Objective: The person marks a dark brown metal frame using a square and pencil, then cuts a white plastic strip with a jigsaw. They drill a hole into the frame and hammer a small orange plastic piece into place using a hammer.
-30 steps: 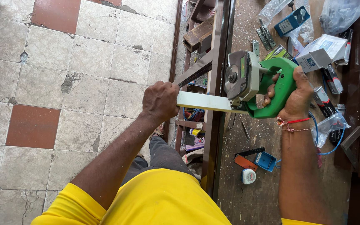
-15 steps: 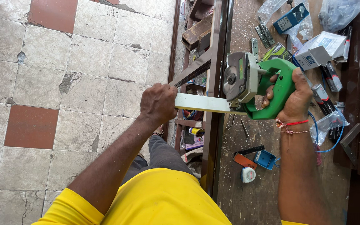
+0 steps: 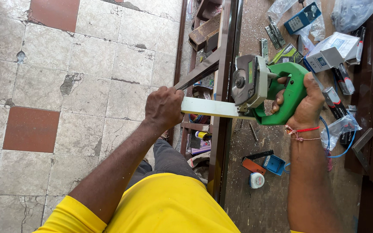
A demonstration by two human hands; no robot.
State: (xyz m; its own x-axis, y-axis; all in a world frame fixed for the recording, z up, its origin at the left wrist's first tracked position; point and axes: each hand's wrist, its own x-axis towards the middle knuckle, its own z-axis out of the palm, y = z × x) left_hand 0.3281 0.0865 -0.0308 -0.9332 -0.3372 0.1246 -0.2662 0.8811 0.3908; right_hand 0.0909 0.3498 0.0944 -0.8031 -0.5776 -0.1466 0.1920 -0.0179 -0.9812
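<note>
Lying all over the dusty workbench (image 3: pixel 277 194) are small things: a white tape measure (image 3: pixel 257 180), a blue box (image 3: pixel 302 18), metal hinges (image 3: pixel 273 34) and plastic bags (image 3: pixel 354 12). I am seeing the bench's dark wooden frame (image 3: pixel 224 64) standing between my two hands. My left hand (image 3: pixel 165 108) is wrapping tight around the near end of a pale strip (image 3: pixel 208 108). My right hand (image 3: pixel 307 103) is squeezing the green saw (image 3: pixel 268 88), which is touching the strip's far end. Compared with a moment ago, both hands are staying put.
</note>
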